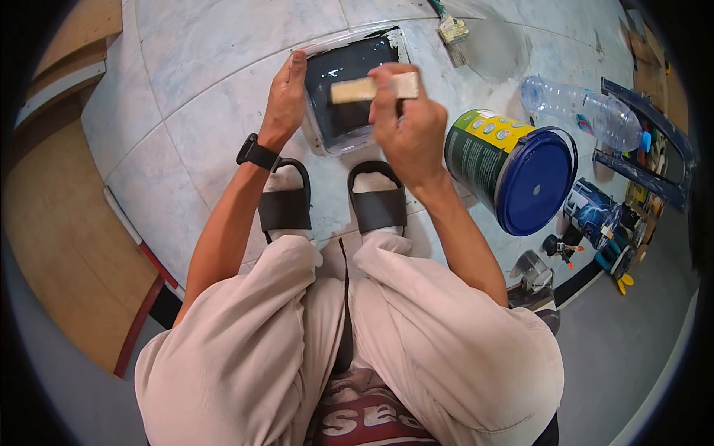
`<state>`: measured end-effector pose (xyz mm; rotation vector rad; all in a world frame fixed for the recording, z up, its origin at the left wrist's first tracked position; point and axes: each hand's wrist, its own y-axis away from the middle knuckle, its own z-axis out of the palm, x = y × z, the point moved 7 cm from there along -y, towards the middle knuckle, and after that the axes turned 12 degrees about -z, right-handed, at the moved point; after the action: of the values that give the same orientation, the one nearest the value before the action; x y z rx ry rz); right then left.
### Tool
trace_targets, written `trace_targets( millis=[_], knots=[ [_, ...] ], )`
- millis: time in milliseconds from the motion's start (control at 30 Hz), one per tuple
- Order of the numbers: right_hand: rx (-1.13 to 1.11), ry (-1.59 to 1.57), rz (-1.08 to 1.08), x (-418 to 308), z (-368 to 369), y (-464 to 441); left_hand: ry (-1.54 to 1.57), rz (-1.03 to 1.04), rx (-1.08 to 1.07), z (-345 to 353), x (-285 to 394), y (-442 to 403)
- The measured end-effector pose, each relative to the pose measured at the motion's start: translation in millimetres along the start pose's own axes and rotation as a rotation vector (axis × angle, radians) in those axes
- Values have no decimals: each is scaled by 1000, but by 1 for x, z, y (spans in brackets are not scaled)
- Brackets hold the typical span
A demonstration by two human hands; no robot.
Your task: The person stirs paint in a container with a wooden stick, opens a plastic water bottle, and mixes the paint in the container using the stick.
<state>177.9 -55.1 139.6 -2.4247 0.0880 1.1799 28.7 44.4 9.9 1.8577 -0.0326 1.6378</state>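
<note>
A clear plastic tub [348, 146] holding dark grey paint [343, 68] stands on the floor in front of my feet. My left hand [285, 98] grips its left rim, thumb on top. In my right hand [409, 126] is a flat pale wooden stick [355, 90], closed between thumb and fingers and held across the tub above the paint. The stick's left end is blurred, so I cannot tell whether it touches the paint. Smears of dark paint mark the tub's far rim.
To the right are a paint bucket [482, 154] with a blue lid, a clear plastic bottle [587, 115], a smaller can [591, 210] and a dark blue frame [673, 141]. A paintbrush [452, 31] lies beyond the tub. Wooden boards [74, 245] stand at the left.
</note>
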Motion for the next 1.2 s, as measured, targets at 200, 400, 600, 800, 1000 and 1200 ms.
trace_targets(
  millis=[200, 400, 600, 800, 1000, 1200],
  knots=[
    [-6, 283, -6, 8, -42, -9, -34, 38, 11, -2, -2, -2],
    [-111, 185, 37, -5, -10, 16, -46, 21, 7, -2, -3, -1],
    [83, -15, 55, 4, -8, 2, -34, 6, 16, -2, -5, -3],
    [-8, 182, 49, -4, -43, -3, -48, 9, 51, -4, -6, -2],
    [-62, -61, 40, 0, 0, 18, -25, 8, 10, -2, -3, -1],
    [-2, -31, 46, 2, -26, 3, -36, 21, 17, -2, -2, -1]
  ],
)
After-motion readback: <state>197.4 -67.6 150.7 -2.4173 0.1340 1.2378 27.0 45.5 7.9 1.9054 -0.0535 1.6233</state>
